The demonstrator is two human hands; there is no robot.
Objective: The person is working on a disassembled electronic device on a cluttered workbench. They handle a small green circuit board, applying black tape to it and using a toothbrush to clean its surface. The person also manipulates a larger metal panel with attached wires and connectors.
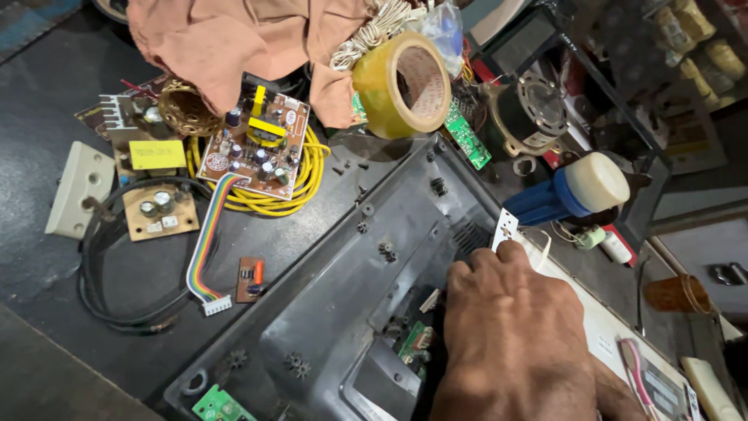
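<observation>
My left hand [510, 335] is at the lower right, its back toward the camera. Its fingers curl over the raised edge of a large dark grey plastic back cover [327, 312] that lies tilted across the bench. The topmost finger touches the end of a narrow white strip [505, 226] running along the cover's right side. Just left of the hand, a small green circuit board [417, 343] sits inside an opening in the cover. The fingertips are hidden. My right hand is out of view.
On the dark bench lie a brown circuit board [257, 148] on a yellow wire coil [308, 183], a rainbow ribbon cable [206, 242], a tape roll [405, 82], an orange cloth [234, 35], a blue-and-cream cylinder [576, 191], a motor [530, 117] and a black cable loop [93, 265].
</observation>
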